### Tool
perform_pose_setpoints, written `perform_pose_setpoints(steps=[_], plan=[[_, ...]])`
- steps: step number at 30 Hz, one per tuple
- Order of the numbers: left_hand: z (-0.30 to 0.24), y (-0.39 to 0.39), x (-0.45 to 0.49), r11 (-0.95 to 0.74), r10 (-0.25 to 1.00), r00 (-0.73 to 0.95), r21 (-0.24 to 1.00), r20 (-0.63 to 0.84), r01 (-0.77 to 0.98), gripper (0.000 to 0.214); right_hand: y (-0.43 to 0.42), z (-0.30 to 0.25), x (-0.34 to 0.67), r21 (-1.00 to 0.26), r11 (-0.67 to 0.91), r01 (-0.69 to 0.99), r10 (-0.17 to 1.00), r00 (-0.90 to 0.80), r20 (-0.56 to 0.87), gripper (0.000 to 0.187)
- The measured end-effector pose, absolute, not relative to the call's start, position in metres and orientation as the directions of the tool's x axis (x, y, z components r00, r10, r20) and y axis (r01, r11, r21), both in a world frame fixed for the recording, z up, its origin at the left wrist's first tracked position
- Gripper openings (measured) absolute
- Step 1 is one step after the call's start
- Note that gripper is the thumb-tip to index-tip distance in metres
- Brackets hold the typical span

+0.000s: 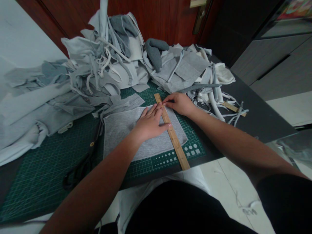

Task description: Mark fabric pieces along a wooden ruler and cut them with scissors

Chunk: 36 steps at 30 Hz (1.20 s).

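A flat grey fabric piece [119, 130] lies on a green cutting mat [36, 175]. Across its right side a wooden ruler [176, 144] runs from the mat's far part to the table's front edge. My left hand [148, 123] lies flat with fingers spread on the fabric, its fingertips pressing the ruler. My right hand [179, 103] sits at the ruler's far end with fingertips pinched together against the ruler's edge; whether it grips a small marker there I cannot tell.
Black scissors [84, 162] lie on the mat left of the fabric. A big heap of grey and white fabric scraps [109, 58] fills the back and left. Loose strips [219, 104] and a second wooden stick [232, 108] lie to the right. The dark table edge [255, 123] drops to the floor.
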<state>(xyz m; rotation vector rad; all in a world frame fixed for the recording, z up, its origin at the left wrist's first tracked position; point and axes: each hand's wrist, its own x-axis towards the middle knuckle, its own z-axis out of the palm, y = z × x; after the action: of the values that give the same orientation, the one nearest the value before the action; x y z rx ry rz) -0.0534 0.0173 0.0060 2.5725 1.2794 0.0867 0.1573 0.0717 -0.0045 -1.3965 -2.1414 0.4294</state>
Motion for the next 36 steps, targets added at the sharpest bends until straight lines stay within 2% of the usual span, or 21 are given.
perform_pose_setpoints(steps=[12, 18, 24, 30, 36], plan=[[0.006, 0.017, -0.054, -0.575, 0.791, 0.608, 0.261, -0.064, 0.776, 0.080, 0.080, 0.002, 0.149, -0.510, 0.319, 0.799, 0.945, -0.229, 0.233, 0.018], [0.004, 0.017, -0.054, -0.588, 0.784, 0.618, 0.251, -0.057, 0.769, 0.082, 0.087, 0.007, 0.147, -0.502, 0.293, 0.814, 0.956, -0.245, 0.161, 0.030], [0.004, 0.017, -0.055, -0.583, 0.788, 0.613, 0.254, -0.053, 0.771, 0.078, 0.088, 0.008, 0.141, -0.479, 0.230, 0.847, 0.971, -0.166, 0.174, 0.021], [0.004, 0.018, -0.055, -0.582, 0.788, 0.614, 0.263, -0.050, 0.769, 0.078, 0.088, 0.008, 0.139, -0.464, 0.225, 0.857, 0.970, -0.155, 0.185, 0.021], [0.003, 0.018, -0.054, -0.588, 0.788, 0.614, 0.250, -0.038, 0.769, 0.080, 0.087, 0.010, 0.134, -0.481, 0.110, 0.870, 0.989, -0.050, 0.136, 0.021]])
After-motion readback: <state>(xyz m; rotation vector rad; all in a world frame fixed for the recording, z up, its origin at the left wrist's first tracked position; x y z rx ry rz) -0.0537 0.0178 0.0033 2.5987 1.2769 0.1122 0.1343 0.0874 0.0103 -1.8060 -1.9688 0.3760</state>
